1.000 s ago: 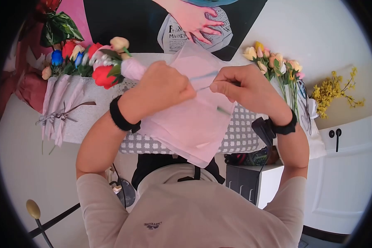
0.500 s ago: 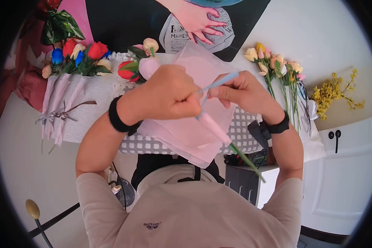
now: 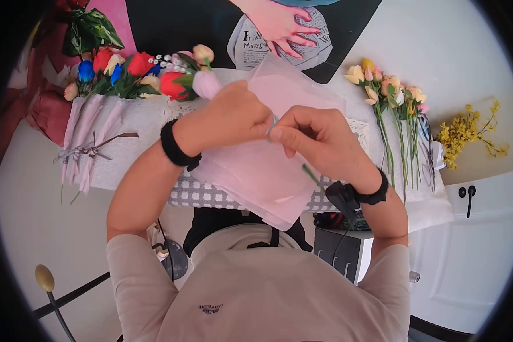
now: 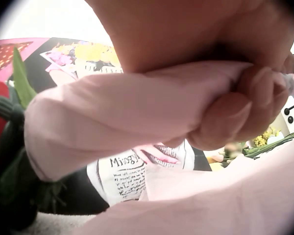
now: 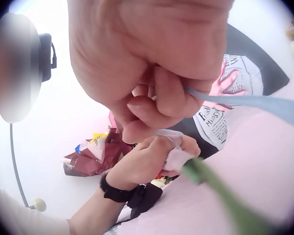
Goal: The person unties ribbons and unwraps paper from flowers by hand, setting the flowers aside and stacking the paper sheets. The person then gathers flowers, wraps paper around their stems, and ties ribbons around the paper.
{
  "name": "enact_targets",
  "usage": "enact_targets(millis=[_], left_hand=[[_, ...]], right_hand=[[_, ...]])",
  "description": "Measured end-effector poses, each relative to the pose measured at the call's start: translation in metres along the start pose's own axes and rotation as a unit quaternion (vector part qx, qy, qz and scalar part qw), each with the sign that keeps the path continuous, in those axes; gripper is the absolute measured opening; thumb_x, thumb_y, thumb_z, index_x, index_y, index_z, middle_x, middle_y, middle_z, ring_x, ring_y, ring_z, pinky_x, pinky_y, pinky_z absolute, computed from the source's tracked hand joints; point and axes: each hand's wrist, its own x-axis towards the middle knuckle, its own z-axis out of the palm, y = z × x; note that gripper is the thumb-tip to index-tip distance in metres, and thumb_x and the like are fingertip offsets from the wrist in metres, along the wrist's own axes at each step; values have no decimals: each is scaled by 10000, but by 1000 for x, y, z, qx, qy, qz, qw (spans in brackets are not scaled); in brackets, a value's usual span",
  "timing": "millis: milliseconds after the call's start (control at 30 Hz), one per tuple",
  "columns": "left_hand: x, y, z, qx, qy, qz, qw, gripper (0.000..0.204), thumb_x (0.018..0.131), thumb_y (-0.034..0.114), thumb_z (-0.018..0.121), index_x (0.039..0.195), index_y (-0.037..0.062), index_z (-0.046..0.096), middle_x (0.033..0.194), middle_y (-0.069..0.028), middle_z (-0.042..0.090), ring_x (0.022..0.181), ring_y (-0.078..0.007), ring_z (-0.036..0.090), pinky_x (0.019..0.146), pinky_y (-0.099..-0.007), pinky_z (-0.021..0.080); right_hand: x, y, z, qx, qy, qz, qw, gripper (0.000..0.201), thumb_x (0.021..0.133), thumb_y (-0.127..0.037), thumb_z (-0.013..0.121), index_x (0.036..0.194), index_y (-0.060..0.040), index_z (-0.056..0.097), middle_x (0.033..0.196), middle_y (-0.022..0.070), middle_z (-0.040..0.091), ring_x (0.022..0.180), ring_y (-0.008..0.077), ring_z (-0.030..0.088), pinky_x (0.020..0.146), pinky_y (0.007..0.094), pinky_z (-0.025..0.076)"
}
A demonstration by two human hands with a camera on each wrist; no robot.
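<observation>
Left hand [image 3: 233,117] clamped round paper-wrapped flower bundle [image 4: 108,107], held mid-table above pink paper sheets [image 3: 251,176]; red bloom [image 3: 174,85] points left, green stem [image 3: 310,172] near right. Right hand [image 3: 319,137] just beside, fingers pinching pale-blue ribbon [image 5: 245,101]. Tied bundles [image 3: 94,122] lie left, loose-stemmed flowers [image 3: 390,97] right, yellow sprigs [image 3: 464,134] farther right.

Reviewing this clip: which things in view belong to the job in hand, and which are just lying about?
In the job:
wrapped bouquet, gripped by the left hand
blue ribbon, held by the right hand
pink sheets, probably for wrapping

Lying about:
tied bouquets
loose flowers
yellow sprigs
picture
</observation>
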Motion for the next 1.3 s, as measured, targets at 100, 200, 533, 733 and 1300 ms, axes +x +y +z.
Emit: enact_targets(millis=[100, 200, 533, 733, 1300], left_hand=[[0, -7, -2, 18, 40, -48, 998, 325, 857, 310, 682, 644, 68, 639, 628, -124, 623, 614, -353, 565, 691, -421, 388], [4, -1, -4, 15, 87, -72, 994, 291, 852, 288, 683, 657, 76, 642, 636, -110, 632, 614, -333, 583, 664, -412, 376], [8, 14, -10, -127, 148, 24, 980, 303, 799, 177, 686, 601, 70, 484, 550, -101, 494, 573, -321, 487, 633, -419, 357], [1, 5, -2, -53, 23, 36, 998, 321, 781, 169, 661, 541, 58, 478, 539, -137, 483, 576, -362, 413, 678, -424, 378], [3, 49, 4, 269, 62, 32, 961, 175, 724, 192, 724, 760, 40, 644, 939, -78, 570, 897, -282, 574, 744, -420, 447]], right_hand=[[-12, 15, 14, -38, 44, -54, 997, 146, 1032, -137, 700, 989, 0, 726, 719, -3, 650, 641, 61, 585, 573, 250, 447], [-19, 22, 25, -164, 95, -166, 968, 76, 981, -95, 683, 979, -27, 716, 792, 120, 705, 663, 285, 689, 617, 374, 525], [-1, 51, -1, -50, 69, -86, 993, 154, 971, -43, 658, 1070, -20, 774, 728, 40, 675, 657, 129, 626, 636, 294, 496], [10, 46, -5, -48, 68, -32, 996, 169, 967, -143, 717, 992, 15, 771, 720, 32, 674, 672, 62, 573, 638, 258, 478], [1, 66, 7, -10, 121, -141, 983, 137, 954, -126, 711, 950, 7, 744, 722, 72, 718, 639, 101, 645, 617, 281, 517]])
